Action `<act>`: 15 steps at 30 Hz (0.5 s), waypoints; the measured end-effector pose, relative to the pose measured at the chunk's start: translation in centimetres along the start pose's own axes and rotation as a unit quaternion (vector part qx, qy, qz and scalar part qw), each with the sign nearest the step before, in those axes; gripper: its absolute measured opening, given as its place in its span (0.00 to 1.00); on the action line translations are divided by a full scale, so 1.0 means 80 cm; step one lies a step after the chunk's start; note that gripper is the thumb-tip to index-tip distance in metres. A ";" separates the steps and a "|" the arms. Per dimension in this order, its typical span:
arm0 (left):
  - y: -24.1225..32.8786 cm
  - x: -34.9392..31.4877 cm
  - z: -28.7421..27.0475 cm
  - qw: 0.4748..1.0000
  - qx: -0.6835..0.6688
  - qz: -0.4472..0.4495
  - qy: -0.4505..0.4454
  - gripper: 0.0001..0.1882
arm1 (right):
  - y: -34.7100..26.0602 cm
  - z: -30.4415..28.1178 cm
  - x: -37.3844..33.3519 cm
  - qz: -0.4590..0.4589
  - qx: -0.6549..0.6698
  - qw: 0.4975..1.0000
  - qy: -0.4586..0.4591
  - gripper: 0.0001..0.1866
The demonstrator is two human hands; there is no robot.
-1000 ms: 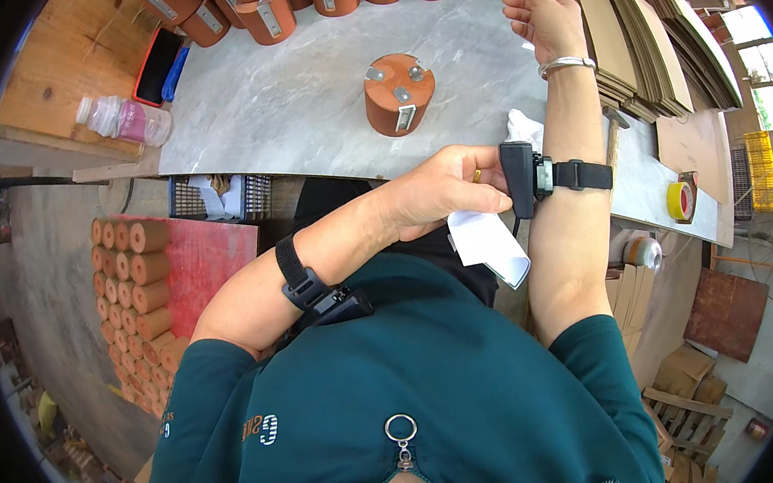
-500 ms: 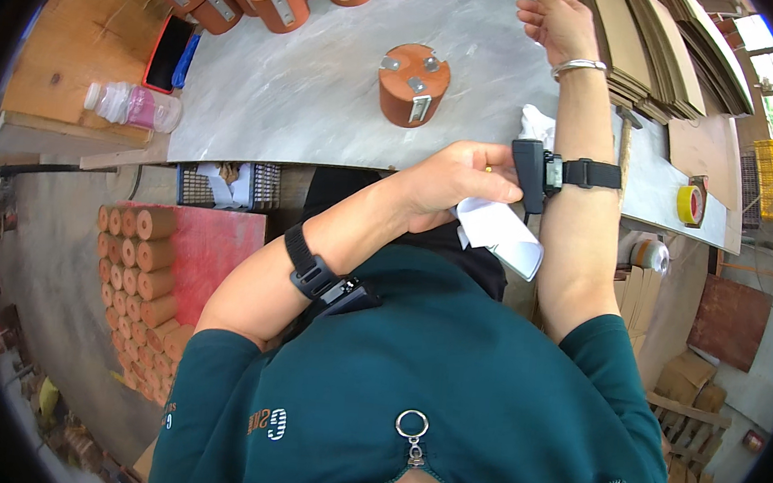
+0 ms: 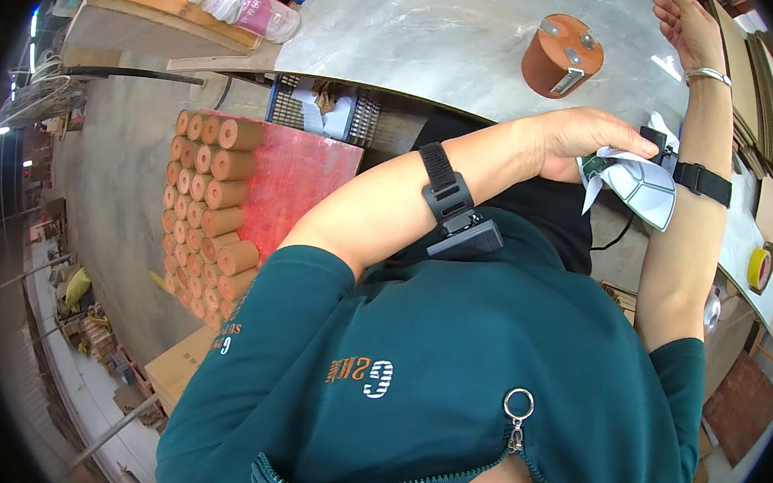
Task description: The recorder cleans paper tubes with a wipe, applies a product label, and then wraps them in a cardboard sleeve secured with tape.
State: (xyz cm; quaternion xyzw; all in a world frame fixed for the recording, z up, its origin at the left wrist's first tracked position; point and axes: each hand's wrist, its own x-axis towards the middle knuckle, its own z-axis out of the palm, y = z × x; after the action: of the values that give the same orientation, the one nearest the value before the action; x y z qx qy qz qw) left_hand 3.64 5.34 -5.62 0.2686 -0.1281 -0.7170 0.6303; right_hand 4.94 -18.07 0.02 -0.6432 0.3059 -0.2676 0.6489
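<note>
Spreading across the top of the view, the grey marbled table (image 3: 403,34) has a red board (image 3: 310,176) lower down to its left and flat cardboard sheets (image 3: 765,103) along its right side. One terracotta-coloured cylinder (image 3: 544,59) stands on the table, metal plates on its top and side, with neither hand touching it. The left hand (image 3: 585,141) is closed in a pinch, while the right hand (image 3: 691,34) is empty, its fingers loosely spread and half curled near the cardboard sheets. Between the left thumb and fingers is a curled white sheet (image 3: 649,191), hanging just beside the right forearm (image 3: 687,256). A black strap (image 3: 707,184) circles that forearm and bears a small black device (image 3: 653,135), close to the left thumb tip; whether the thumb presses it cannot be told. To work well here, a steady, relaxed right arm would probably help most; a light pinch should spare the white sheet creases, and turning it aside would likely give the fingers a better view of the device.
</note>
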 end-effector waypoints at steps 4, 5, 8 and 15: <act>0.013 -0.011 -0.004 0.998 -0.038 0.054 -0.003 0.16 | -0.009 0.002 0.003 -0.010 -0.039 0.999 -0.008 0.13; 0.021 -0.019 -0.008 0.997 -0.042 0.065 0.023 0.16 | -0.007 -0.001 0.004 -0.026 -0.071 0.997 -0.008 0.15; 0.054 -0.056 -0.028 0.983 -0.099 0.155 0.006 0.14 | -0.001 -0.012 0.002 -0.079 -0.180 0.980 -0.026 0.19; 0.163 -0.168 -0.114 0.895 -0.258 0.349 -0.105 0.13 | -0.002 0.038 -0.076 -0.153 -0.309 0.924 -0.167 0.16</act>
State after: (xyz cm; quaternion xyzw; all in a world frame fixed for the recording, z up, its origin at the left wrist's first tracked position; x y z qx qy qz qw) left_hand 20.35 17.54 -3.33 -0.0425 -0.0901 -0.4826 0.8701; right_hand 3.15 -11.51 0.45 -0.8862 0.1584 -0.1446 0.4106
